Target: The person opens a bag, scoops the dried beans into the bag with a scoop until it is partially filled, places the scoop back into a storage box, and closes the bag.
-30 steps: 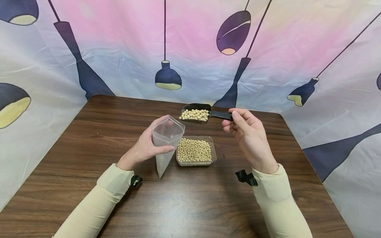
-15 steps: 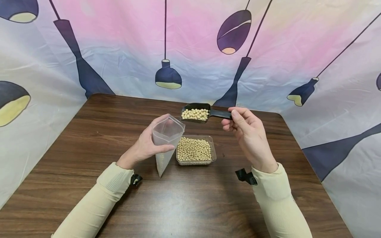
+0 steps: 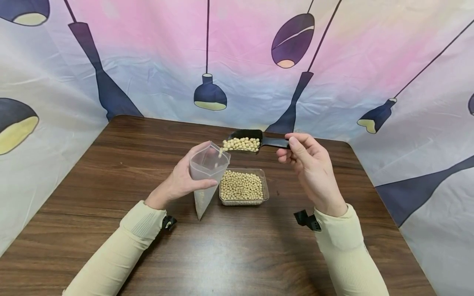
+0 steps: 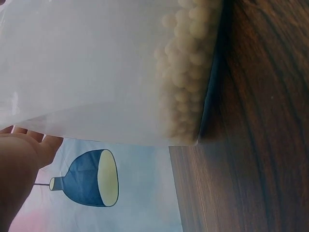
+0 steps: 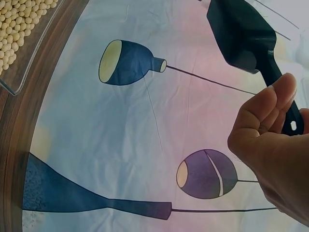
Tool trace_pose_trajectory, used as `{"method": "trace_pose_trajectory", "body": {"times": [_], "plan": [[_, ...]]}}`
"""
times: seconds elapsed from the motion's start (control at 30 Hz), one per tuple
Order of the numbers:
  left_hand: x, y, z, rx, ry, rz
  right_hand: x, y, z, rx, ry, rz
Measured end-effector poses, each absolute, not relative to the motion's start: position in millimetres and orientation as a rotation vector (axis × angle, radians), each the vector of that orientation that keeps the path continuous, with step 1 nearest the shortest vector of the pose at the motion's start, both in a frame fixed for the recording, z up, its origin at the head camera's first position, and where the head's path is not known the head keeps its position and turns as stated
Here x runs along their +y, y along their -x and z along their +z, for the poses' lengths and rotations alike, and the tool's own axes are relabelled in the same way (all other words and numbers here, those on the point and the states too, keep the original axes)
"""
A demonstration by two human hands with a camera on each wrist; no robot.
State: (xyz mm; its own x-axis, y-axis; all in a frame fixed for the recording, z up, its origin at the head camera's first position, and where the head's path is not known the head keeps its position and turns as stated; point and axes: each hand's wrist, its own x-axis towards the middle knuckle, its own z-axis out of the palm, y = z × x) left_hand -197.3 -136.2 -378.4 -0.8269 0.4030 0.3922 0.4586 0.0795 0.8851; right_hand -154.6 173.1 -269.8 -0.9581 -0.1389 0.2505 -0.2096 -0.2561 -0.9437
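Observation:
My left hand [image 3: 177, 181] holds a translucent plastic bag [image 3: 207, 176] upright by its upper part, its mouth spread wide. Through the bag's wall in the left wrist view, pale round beans [image 4: 186, 67] lie heaped at the bottom. My right hand [image 3: 311, 168] pinches the handle end of a black scoop [image 3: 246, 135], which tips leftward at the bag's rim. Beans [image 3: 240, 144] slide off the scoop's lip, and a few drop into the bag mouth. The right wrist view shows the scoop's dark underside [image 5: 241, 38] and the fingers round its handle.
A clear plastic tub [image 3: 266, 191] full of the same beans stands on the brown wooden table [image 3: 111, 164], just right of the bag and below the scoop. Behind the table's far edge hangs a cloth [image 3: 155, 82] printed with lamps.
The scoop was held nearly level, its beans staying inside; now it is tilted left and beans pour over its lip into the bag. The left hand and bag have hardly moved.

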Motion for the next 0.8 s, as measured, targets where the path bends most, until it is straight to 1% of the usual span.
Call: {"method": "trace_pose_trajectory", "body": {"times": [0.47, 0.8], "plan": [[-136.7, 196.8, -377.8, -2.287, 0.893, -1.922, 177.0, 153.5, -267.3, -1.822, -0.492, 2.433], [-136.1, 196.6, -377.1, -2.286, 0.902, -1.886, 180.2, 150.8, -263.1, -1.729, -0.604, 2.470]]}}
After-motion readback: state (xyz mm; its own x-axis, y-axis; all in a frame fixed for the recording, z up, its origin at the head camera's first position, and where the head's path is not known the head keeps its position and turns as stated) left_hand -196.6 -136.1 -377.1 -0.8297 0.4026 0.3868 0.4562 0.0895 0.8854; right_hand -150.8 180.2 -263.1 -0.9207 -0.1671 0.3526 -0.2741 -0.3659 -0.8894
